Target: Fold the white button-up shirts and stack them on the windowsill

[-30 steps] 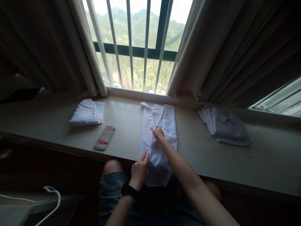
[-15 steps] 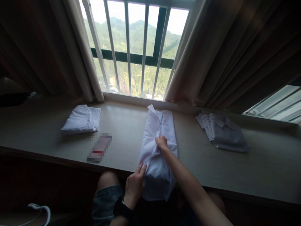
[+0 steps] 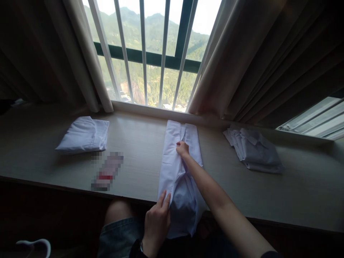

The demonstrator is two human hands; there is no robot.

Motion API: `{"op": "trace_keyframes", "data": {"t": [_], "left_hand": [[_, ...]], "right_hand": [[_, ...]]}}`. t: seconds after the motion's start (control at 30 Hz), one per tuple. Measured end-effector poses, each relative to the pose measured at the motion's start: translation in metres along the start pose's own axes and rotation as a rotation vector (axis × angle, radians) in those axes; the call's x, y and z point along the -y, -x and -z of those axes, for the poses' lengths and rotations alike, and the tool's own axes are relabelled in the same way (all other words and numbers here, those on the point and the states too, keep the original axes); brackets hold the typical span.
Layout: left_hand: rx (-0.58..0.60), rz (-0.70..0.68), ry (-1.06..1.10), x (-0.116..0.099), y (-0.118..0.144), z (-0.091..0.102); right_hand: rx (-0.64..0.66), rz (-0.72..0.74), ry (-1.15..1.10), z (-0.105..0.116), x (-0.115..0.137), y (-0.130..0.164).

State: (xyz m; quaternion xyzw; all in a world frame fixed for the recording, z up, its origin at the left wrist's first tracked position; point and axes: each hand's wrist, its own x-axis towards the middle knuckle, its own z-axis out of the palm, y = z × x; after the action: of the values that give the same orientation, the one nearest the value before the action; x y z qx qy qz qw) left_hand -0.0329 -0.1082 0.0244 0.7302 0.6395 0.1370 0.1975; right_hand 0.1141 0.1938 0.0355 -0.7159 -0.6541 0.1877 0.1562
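Here, long white cotton shirt (image 3: 179, 168) lies mid-ledge, hem hanging over the near edge; right hand (image 3: 182, 148) pinches its middle, left hand (image 3: 156, 222) grips the hem; soft, light, best held by edges

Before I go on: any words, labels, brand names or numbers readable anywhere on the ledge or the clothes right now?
None can be read.
Small red-and-white item on the ledge: blurred out, no text legible.
White shirt under the right hand and left hand: no print or tag showing.
Folded white garment and the stack of white clothes: no visible lettering.
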Motion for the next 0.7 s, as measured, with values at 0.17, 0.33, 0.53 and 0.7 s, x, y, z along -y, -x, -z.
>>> {"op": "trace_keyframes", "data": {"t": [0.17,0.33,0.53,0.7], "left_hand": [[-0.124,0.037,0.066,0.000,0.010,-0.016],[-0.250,0.082,0.059,0.001,0.026,-0.028],[-0.091,0.127,-0.137,0.011,0.049,-0.030],[-0.102,0.185,-0.080,0.010,0.058,-0.033]], "right_hand": [[-0.063,0.125,0.059,0.009,-0.001,0.049],[-0.024,0.479,0.114,-0.005,-0.015,0.149],[0.108,0.490,-0.029,-0.025,-0.047,0.197],[-0.207,0.507,-0.212,0.003,-0.076,0.192]]}}
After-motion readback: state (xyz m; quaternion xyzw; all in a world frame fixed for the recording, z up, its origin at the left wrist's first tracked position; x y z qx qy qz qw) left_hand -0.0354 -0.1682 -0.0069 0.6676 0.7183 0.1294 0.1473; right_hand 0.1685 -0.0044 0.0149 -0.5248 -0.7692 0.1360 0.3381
